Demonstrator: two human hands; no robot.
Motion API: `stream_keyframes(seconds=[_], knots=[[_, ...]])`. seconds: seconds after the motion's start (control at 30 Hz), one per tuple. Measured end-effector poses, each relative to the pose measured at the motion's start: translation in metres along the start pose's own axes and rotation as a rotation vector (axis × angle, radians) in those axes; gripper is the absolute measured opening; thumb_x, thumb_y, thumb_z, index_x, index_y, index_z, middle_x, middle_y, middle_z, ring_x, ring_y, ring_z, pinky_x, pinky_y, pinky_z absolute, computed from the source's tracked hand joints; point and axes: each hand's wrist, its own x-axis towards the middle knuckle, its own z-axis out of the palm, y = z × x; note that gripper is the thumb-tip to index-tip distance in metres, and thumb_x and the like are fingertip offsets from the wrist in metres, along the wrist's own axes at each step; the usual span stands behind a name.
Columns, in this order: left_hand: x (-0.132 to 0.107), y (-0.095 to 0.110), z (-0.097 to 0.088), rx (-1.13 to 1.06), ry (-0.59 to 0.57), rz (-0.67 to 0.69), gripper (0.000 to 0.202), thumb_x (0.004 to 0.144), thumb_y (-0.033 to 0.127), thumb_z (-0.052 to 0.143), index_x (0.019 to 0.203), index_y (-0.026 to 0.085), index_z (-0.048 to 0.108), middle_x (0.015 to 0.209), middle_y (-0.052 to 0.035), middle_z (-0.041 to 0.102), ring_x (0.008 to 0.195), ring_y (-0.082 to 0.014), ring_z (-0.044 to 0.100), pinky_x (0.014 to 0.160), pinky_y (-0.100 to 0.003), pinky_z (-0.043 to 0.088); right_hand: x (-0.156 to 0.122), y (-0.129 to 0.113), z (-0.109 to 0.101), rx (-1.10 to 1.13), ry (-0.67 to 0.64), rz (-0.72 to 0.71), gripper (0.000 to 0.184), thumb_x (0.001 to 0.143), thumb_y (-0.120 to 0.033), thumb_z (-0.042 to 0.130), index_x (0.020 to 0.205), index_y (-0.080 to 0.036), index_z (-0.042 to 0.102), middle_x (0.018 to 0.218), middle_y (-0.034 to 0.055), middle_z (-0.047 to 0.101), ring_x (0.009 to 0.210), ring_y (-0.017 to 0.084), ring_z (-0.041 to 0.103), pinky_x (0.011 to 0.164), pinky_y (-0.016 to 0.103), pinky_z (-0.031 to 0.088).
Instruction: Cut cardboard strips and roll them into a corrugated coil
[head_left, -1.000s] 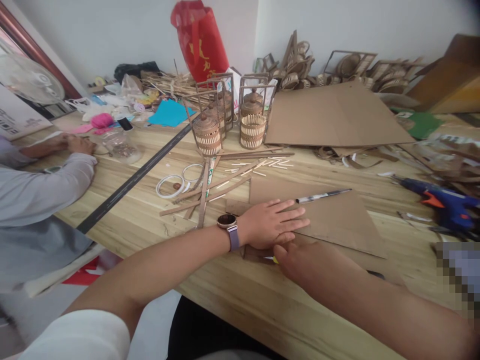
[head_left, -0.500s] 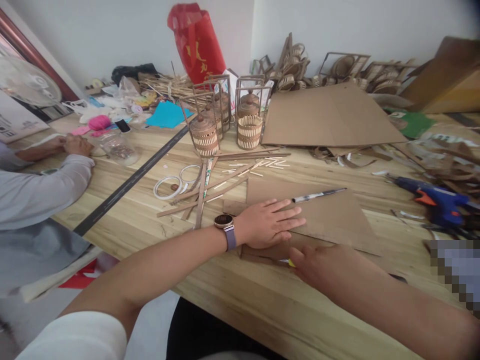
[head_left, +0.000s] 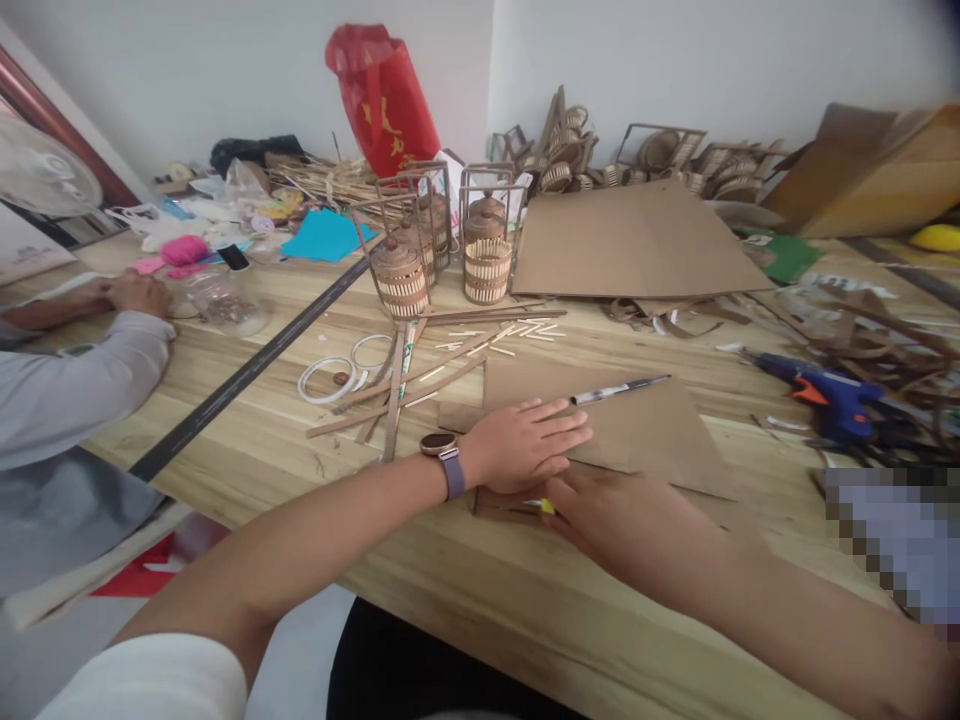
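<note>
My left hand lies flat with fingers stretched out, pressing on a brown cardboard sheet. Just to its right and nearer to me, my right hand is closed around a utility knife, of which a yellow tip and a short pale blade show. The blade points left over a cardboard strip along the sheet's near side. My fingers hide the rest of the knife. Beyond my left fingertips, a black-and-clear pen rests on the sheet.
Bamboo-slat baskets with tall handles stand behind loose brown strips and tape rolls. A blue glue gun lies at right. A larger cardboard sheet is farther back. Another person's hands are at left.
My right hand has moved left with the knife, closer to my left hand, and more of the blade shows. My left hand stays flat on the cardboard. The view has shifted slightly.
</note>
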Motion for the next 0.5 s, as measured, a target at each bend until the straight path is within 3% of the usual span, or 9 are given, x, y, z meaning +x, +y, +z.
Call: stream_keyframes(seconds=[0.1, 0.37, 0.5], knots=[[0.000, -0.001, 0.001, 0.001, 0.004, 0.002, 0.046, 0.105, 0.035, 0.031, 0.146, 0.017, 0.038, 0.156, -0.0027, 0.035, 0.145, -0.0208, 0.027, 0.117, -0.037, 0.023, 0.015, -0.013, -0.007, -0.059, -0.039, -0.053, 0.010, 0.085, -0.009, 0.058, 0.089, -0.012, 0.067, 0.075, 0.0103, 0.072, 0.062, 0.023, 0.069, 0.045, 0.028, 0.035], [0.001, -0.002, 0.001, 0.001, 0.020, 0.011, 0.045, 0.104, 0.034, 0.035, 0.145, 0.017, 0.042, 0.155, -0.0040, 0.038, 0.144, -0.0224, 0.030, 0.116, -0.038, 0.025, 0.026, -0.021, -0.012, -0.116, -0.147, -0.104, 0.010, 0.086, -0.015, 0.060, 0.092, -0.011, 0.067, 0.081, 0.0152, 0.074, 0.069, 0.025, 0.072, 0.054, 0.027, 0.048], [0.001, -0.003, 0.003, 0.004, 0.030, 0.011, 0.045, 0.104, 0.035, 0.035, 0.145, 0.017, 0.041, 0.154, -0.0043, 0.039, 0.144, -0.0220, 0.030, 0.116, -0.039, 0.027, 0.029, -0.025, -0.015, -0.089, -0.195, -0.075, 0.014, 0.084, -0.011, 0.059, 0.095, -0.009, 0.067, 0.089, 0.0226, 0.074, 0.072, 0.030, 0.073, 0.054, 0.030, 0.050]])
